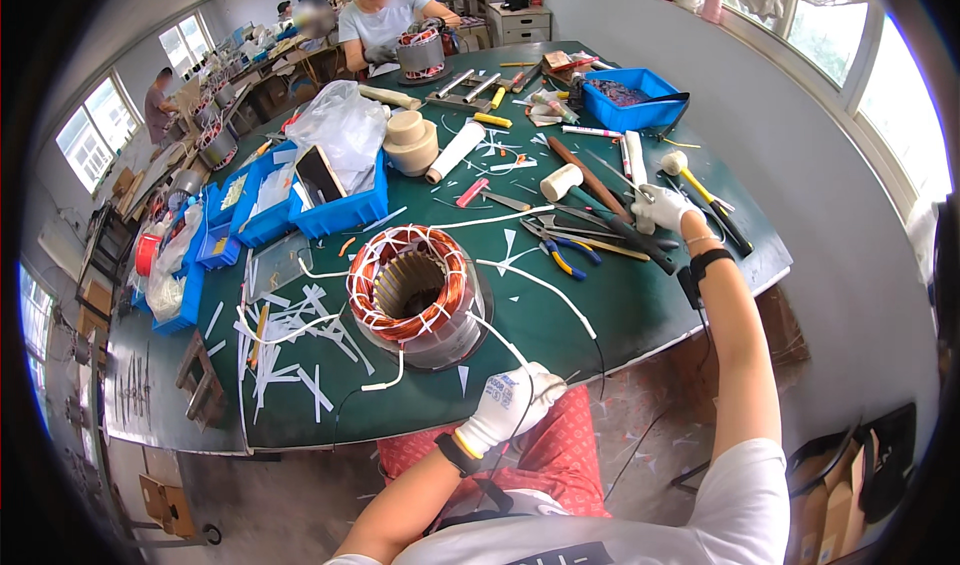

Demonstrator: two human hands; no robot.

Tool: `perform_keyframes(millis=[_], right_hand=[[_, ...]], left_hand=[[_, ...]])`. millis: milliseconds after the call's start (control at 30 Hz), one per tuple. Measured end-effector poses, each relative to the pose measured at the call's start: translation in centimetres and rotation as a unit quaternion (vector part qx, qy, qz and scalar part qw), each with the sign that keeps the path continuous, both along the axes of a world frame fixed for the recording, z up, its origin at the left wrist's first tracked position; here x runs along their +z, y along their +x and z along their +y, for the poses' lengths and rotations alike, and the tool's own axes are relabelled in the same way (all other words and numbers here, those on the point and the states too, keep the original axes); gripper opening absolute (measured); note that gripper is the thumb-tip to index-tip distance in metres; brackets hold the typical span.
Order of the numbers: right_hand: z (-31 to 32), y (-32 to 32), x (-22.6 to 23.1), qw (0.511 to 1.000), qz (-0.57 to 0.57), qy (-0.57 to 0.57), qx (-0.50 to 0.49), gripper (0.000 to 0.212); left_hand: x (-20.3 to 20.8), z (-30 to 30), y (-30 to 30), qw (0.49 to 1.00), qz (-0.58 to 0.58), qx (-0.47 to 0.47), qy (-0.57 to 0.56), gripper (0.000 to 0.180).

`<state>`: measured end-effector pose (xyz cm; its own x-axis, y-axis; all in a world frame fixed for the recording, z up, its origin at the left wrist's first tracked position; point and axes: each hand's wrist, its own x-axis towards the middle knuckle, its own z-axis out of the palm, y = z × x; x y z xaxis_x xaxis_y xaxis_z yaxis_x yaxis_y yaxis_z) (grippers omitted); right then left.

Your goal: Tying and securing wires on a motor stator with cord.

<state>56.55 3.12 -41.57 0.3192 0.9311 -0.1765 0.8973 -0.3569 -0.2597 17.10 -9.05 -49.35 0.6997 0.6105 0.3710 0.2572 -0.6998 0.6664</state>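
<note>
Fingers curled in narrow, your gloved left hand (510, 405) sits at the near edge of the green table (640, 310), where a white-sleeved lead (505, 337) reaches the glove and a dark wire crosses it; you cannot tell from this view whether it is pinching either. Just beyond that hand, to its left, the stator (440, 335) stands upright, copper windings facing up, with paper strips (285, 330) scattered farther left. Your gloved right hand (660, 208) is well apart, bent among the tools, its hold hidden by the clutter. Left of it lie a white-headed mallet (561, 182) and, nearer you, blue-handled pliers (568, 255); just right of it is a yellow-handled hammer (690, 177).
</note>
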Motion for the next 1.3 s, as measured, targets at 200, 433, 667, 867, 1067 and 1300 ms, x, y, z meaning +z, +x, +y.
perform_keyframes(millis=[200, 433, 667, 867, 1067, 1300], right_hand=[[0.3, 4.3, -4.7, 0.989, -0.034, 0.138, -0.045, 0.030], [-0.4, 4.6, -3.1, 0.973, -0.178, 0.083, -0.119, 0.053], [0.5, -7.1, -2.4, 0.986, -0.138, 0.053, 0.074, 0.062], [-2.2, -1.5, -3.4, 0.990, -0.122, 0.065, 0.009, 0.053], [-1.4, -1.4, -3.5, 0.953, -0.261, 0.143, -0.061, 0.044], [-4.3, -7.3, -3.1, 0.993, -0.107, 0.026, 0.042, 0.059]], left_hand=[[-0.1, -0.1, 0.1, 1.000, 0.005, -0.005, -0.009, 0.017], [-0.1, 0.1, 1.0, 0.999, 0.019, -0.019, -0.024, 0.017], [-0.7, 0.1, -0.4, 1.000, 0.000, 0.002, 0.006, 0.016], [-1.1, -0.3, 0.1, 1.000, -0.010, -0.014, -0.009, 0.016], [-1.3, 0.2, -0.6, 1.000, -0.008, 0.003, -0.012, 0.021], [-0.8, 0.4, 0.2, 1.000, 0.001, -0.007, -0.002, 0.020]])
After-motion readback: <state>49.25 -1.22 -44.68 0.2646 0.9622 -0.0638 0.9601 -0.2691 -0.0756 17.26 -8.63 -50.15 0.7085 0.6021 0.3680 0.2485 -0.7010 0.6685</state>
